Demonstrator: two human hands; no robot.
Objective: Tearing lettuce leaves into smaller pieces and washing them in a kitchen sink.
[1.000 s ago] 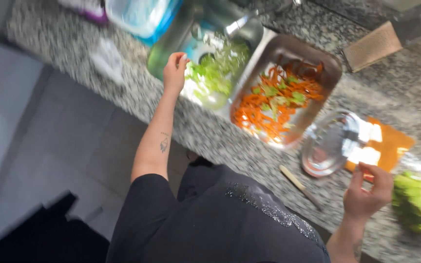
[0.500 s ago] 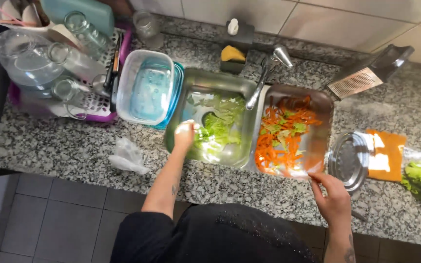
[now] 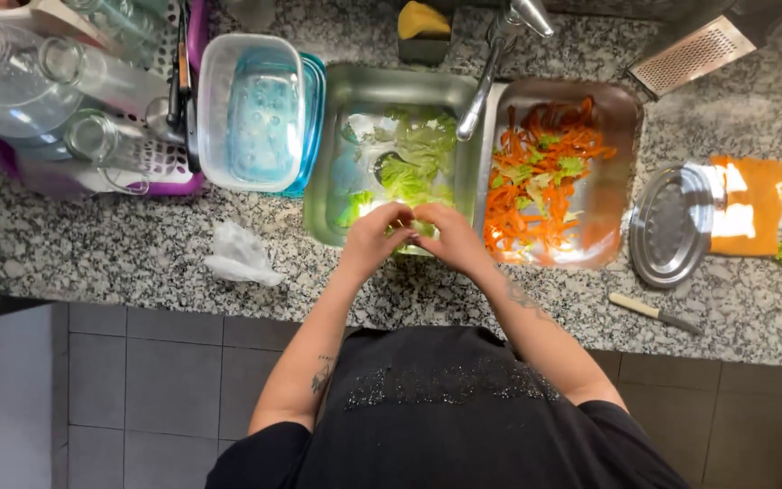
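A speckled granite counter (image 3: 119,244) runs above a grey tiled floor (image 3: 138,380). Half a second ago the left hand (image 3: 375,237) worked alone in the sink (image 3: 359,91) and the right hand (image 3: 450,237) sat by the tray of carrot strips (image 3: 545,181); now both meet at the sink's near edge, fingers pinched narrow on a lettuce leaf (image 3: 406,237). More lettuce lies in the basin. The tap (image 3: 491,63) overhangs it. A clear tub (image 3: 251,109), steel lid (image 3: 672,222) and knife (image 3: 653,312) sit alongside.

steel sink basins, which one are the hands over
The left steel sink basin, holding green lettuce; both hands meet at its near edge. The right basin holds carrot strips.
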